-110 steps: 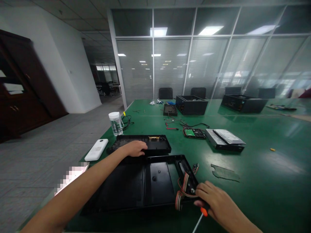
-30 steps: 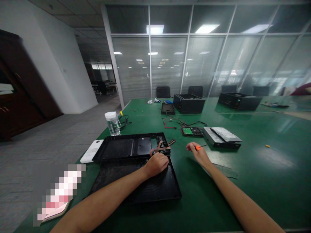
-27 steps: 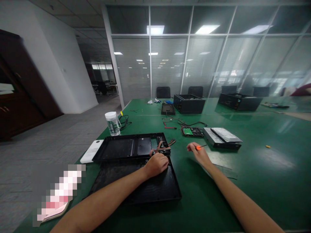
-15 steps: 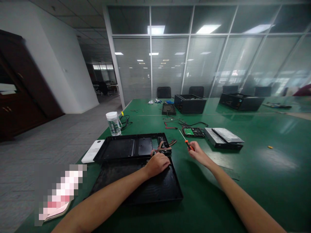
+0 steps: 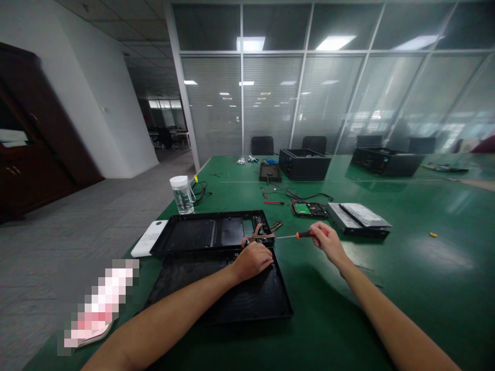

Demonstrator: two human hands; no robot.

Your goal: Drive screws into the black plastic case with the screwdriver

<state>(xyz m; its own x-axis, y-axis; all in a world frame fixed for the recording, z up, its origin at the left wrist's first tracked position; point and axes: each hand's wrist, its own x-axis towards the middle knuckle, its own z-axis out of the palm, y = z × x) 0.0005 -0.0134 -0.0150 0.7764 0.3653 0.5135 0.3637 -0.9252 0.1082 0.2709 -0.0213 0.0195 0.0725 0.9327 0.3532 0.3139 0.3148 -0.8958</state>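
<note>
A screwdriver (image 5: 304, 234) with an orange and black handle is gripped in my right hand (image 5: 325, 241), my fingers wrapped round it. Its thin shaft points left, the tip close to the right edge of a black metal case half (image 5: 193, 234); whether they touch I cannot tell. My left hand (image 5: 254, 261) is closed over the inner right side of the nearer black panel (image 5: 247, 301), by the seam between the two parts. What its curled fingers hold, if anything, is hidden. Striped ribbon wires (image 5: 257, 234) lie bunched just beyond that hand.
A hard drive (image 5: 308, 208) with a green board lies beyond the screwdriver, beside a silver and black drive-like box (image 5: 359, 219). At left stand a water bottle (image 5: 182, 196) and a white phone-like object (image 5: 149, 238). Black computer cases (image 5: 304, 165) sit farther back on the green table (image 5: 410, 299).
My right hand has moved slightly right and turned the screwdriver from pointing up and left to nearly level, its tip now by the case edge. My left hand has stayed in place.
</note>
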